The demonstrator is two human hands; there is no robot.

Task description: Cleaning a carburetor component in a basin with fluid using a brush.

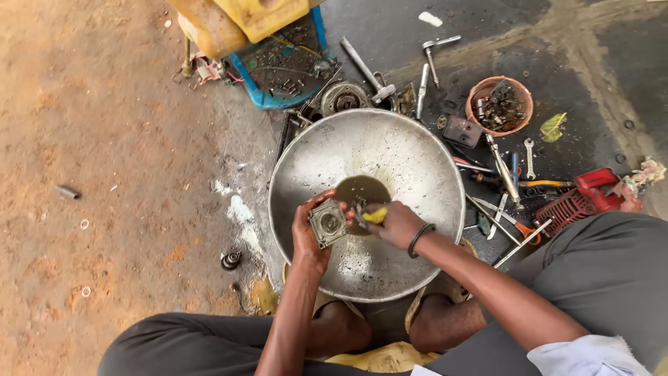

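View from above. We see the left hand (311,233) closed around a small squarish metal part (328,223) with a round opening in its face, held over the near side of a large, shallow metal basin (417,167) that rests on the ground between the person's legs. Just beside it, the right hand (394,223), with a dark band at its wrist, pinches a small yellow brush (375,216) whose tip meets the part's right edge. We note a pool of dark brownish liquid (362,191) at the basin's centre, directly beyond both hands. Past the basin lie scattered wrenches (529,157), an orange bowl of small metal pieces (499,105) and a blue tray (278,69); a red crate (581,198) stands to the right.
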